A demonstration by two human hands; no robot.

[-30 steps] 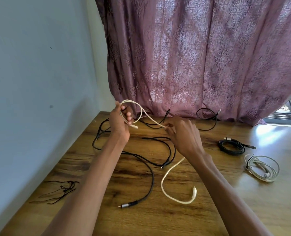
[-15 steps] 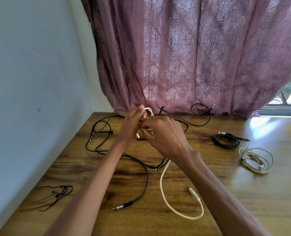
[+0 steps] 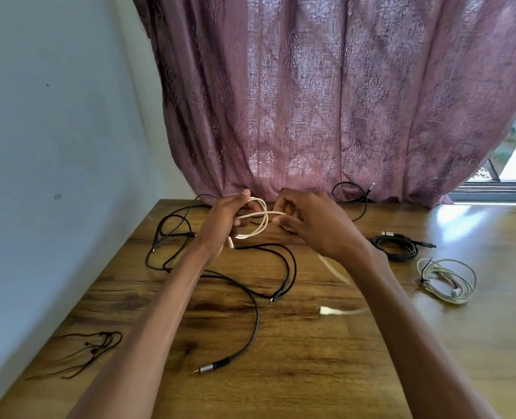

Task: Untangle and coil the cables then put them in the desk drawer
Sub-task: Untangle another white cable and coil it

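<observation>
Both hands up over the desk, working the white cable (image 3: pixel 252 220) into a coil!

The left hand (image 3: pixel 223 225) grips the loops, fingers curled through them; the right hand (image 3: pixel 314 225) pinches a strand at the crossing, and the blurred tail drops under the right wrist to a white plug (image 3: pixel 329 310) on the wood. Count the rest: loose black cables (image 3: pixel 250 297) sprawl tangled at centre, number unclear; one coiled black cable (image 3: pixel 397 244) and one tied white coil (image 3: pixel 447 279) lie right; thin black earphones (image 3: pixel 84 352) lie left. Wooden desk (image 3: pixel 280 373), pale wall (image 3: pixel 54 146), mauve patterned curtain (image 3: pixel 326 101).
</observation>
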